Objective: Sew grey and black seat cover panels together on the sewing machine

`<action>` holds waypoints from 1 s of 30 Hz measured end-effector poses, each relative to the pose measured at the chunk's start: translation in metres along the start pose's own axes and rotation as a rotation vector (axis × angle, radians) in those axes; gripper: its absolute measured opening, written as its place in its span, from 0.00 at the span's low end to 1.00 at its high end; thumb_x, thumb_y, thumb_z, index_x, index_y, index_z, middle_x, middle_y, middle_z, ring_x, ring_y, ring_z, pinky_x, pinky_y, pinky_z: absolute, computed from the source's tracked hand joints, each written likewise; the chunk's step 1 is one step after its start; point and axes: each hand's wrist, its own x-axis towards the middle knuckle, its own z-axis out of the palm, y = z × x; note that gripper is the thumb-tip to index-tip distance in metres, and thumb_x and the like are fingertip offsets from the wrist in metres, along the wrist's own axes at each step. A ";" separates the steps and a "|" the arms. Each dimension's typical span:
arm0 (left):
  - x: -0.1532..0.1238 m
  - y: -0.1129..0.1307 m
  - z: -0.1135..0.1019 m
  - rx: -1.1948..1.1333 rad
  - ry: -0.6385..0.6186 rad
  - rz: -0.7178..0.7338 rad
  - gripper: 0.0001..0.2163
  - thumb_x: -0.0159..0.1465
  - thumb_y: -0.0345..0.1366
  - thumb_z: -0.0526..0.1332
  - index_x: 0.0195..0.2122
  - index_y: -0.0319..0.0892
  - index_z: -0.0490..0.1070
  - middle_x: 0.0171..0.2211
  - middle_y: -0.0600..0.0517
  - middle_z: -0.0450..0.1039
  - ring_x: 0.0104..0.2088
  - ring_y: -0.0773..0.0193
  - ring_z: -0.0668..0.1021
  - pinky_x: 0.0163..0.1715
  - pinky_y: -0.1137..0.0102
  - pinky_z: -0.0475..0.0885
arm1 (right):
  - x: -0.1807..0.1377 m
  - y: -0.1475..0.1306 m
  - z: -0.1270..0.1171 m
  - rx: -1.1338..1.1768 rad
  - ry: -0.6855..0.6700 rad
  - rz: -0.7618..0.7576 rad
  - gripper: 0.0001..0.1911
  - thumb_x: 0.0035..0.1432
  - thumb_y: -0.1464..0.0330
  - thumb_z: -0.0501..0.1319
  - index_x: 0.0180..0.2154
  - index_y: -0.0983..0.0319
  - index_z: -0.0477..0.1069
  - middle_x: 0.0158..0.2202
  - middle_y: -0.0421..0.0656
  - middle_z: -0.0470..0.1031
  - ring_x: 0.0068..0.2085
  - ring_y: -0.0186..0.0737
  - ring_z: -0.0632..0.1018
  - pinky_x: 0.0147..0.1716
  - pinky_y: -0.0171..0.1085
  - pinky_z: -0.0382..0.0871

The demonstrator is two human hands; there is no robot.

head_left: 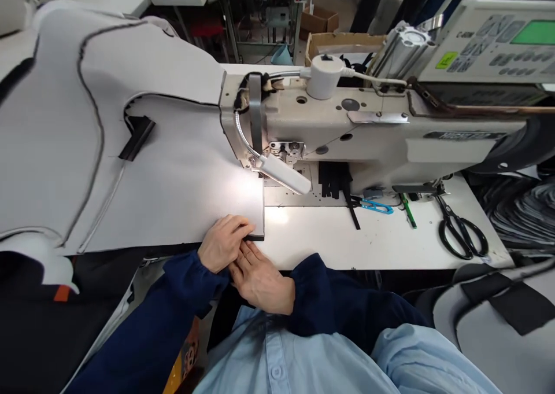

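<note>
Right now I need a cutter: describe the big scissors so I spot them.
From the sewing machine, follow the white table to its right end. The scissors lie there, large, all black, unlike the small blue-handled snips nearer the needle.

Grey fabric panel [173, 174] with black edging, black scissors [462, 232], navy sleeves [338, 295].

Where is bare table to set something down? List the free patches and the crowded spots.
Free: the front strip of table between the fabric corner and the scissors. Crowded: under the machine, with straps, snips and pen. Fabric covers the left; left hand and right hand rest at its corner.
</note>
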 end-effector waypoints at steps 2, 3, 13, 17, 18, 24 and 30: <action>0.000 -0.007 0.003 0.031 -0.062 0.075 0.19 0.60 0.21 0.47 0.42 0.44 0.74 0.36 0.48 0.73 0.36 0.62 0.71 0.39 0.67 0.68 | 0.002 -0.002 0.001 -0.028 0.019 0.023 0.20 0.65 0.71 0.50 0.53 0.77 0.66 0.54 0.63 0.69 0.57 0.56 0.70 0.59 0.52 0.63; 0.001 -0.009 0.004 0.048 -0.097 0.095 0.19 0.61 0.22 0.47 0.41 0.43 0.75 0.35 0.48 0.72 0.35 0.62 0.71 0.38 0.67 0.68 | 0.003 -0.003 0.002 -0.036 0.017 0.034 0.20 0.64 0.70 0.51 0.53 0.77 0.66 0.54 0.63 0.68 0.57 0.56 0.69 0.59 0.52 0.63; 0.002 -0.017 0.008 -0.055 0.019 0.216 0.17 0.65 0.25 0.46 0.37 0.40 0.75 0.29 0.49 0.66 0.32 0.65 0.67 0.32 0.72 0.68 | 0.007 -0.005 0.014 0.028 -0.029 0.113 0.29 0.64 0.60 0.55 0.54 0.80 0.64 0.55 0.68 0.65 0.59 0.56 0.67 0.60 0.56 0.59; 0.007 -0.019 0.004 -0.084 0.124 0.303 0.15 0.66 0.25 0.47 0.35 0.38 0.74 0.28 0.50 0.65 0.30 0.66 0.66 0.29 0.73 0.67 | 0.010 -0.006 0.016 -0.008 0.027 0.133 0.31 0.62 0.57 0.57 0.53 0.79 0.65 0.54 0.67 0.68 0.58 0.57 0.68 0.58 0.53 0.62; 0.009 -0.019 0.003 -0.080 0.125 0.314 0.15 0.66 0.25 0.47 0.35 0.38 0.74 0.28 0.50 0.65 0.30 0.66 0.66 0.29 0.73 0.67 | 0.011 -0.005 0.016 -0.019 0.041 0.138 0.31 0.62 0.57 0.58 0.53 0.79 0.65 0.54 0.67 0.68 0.58 0.57 0.69 0.58 0.52 0.63; 0.019 -0.031 0.011 -0.066 0.179 0.311 0.15 0.66 0.26 0.48 0.32 0.38 0.74 0.27 0.50 0.65 0.30 0.65 0.65 0.29 0.72 0.65 | 0.024 0.004 0.014 -0.020 0.042 0.179 0.28 0.60 0.61 0.60 0.52 0.79 0.66 0.53 0.67 0.68 0.57 0.57 0.69 0.57 0.52 0.64; 0.032 -0.045 0.016 0.022 0.121 0.332 0.14 0.64 0.25 0.48 0.35 0.39 0.74 0.28 0.49 0.65 0.30 0.64 0.66 0.30 0.70 0.65 | 0.033 0.018 0.016 -0.039 0.048 0.172 0.27 0.61 0.63 0.58 0.53 0.80 0.64 0.54 0.68 0.67 0.57 0.57 0.69 0.59 0.54 0.60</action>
